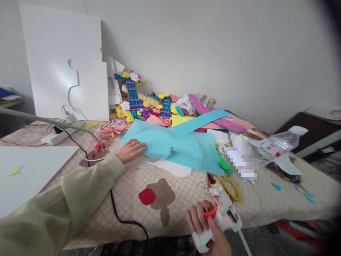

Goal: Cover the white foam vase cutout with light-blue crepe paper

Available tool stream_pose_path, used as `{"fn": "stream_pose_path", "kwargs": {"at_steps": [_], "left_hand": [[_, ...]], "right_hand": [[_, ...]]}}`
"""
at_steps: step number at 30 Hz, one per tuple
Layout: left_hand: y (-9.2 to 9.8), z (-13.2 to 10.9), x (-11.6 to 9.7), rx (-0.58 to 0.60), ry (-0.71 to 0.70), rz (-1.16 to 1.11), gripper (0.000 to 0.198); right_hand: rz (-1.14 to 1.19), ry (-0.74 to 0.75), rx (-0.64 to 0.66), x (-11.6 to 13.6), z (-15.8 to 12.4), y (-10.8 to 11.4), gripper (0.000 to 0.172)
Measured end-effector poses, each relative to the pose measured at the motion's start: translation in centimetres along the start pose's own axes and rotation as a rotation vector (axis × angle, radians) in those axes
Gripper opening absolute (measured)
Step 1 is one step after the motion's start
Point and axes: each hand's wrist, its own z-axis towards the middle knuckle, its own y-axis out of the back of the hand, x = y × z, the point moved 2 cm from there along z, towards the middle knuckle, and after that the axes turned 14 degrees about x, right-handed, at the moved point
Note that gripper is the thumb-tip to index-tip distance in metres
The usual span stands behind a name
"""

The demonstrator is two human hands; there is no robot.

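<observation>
A hot glue gun (222,209), white with an orange trigger, is gripped in my right hand (204,225) at the table's front edge. Its dark nozzle points up and away from me, and a glue stick comes out of its back end. My left hand (132,150) lies flat, fingers stretched, on the left part of a light blue sheet (191,151). That sheet has a fold or cut near its middle. Under its front edge a white piece (173,168) shows. Nearer to me lie a brown cut-out shape (162,195) and a red round piece (147,196) touching it.
Yellow-handled scissors (236,190) lie beside the glue gun. A clear plastic bottle (282,142) lies on the right. Paper flowers and blue woven shapes (133,92) are heaped at the back. A power strip (62,132), cables and a white board (32,174) occupy the left.
</observation>
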Motion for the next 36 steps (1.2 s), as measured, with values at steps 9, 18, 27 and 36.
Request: {"fn": "stream_pose_path", "kwargs": {"at_steps": [9, 18, 27, 36], "left_hand": [[6.8, -1.9, -3.8, -0.26, 0.181, 0.023, 0.023], [6.3, -4.2, -10.0, -0.09, 0.192, -0.104, 0.031], [6.3, 1.1, -12.1, -0.069, 0.102, -0.231, 0.021], [6.9, 1.2, -11.5, -0.252, 0.308, -0.363, 0.009]], "right_hand": [[-0.078, -0.175, -0.011, -1.7, 1.6, 0.6, 0.026], [0.205, -0.263, -0.074, -4.0, 4.8, -0.2, 0.034], [0.169, -0.253, -0.12, -3.9, 5.3, -0.7, 0.029], [0.172, -0.236, -0.112, -4.4, 5.6, -0.7, 0.031]]}}
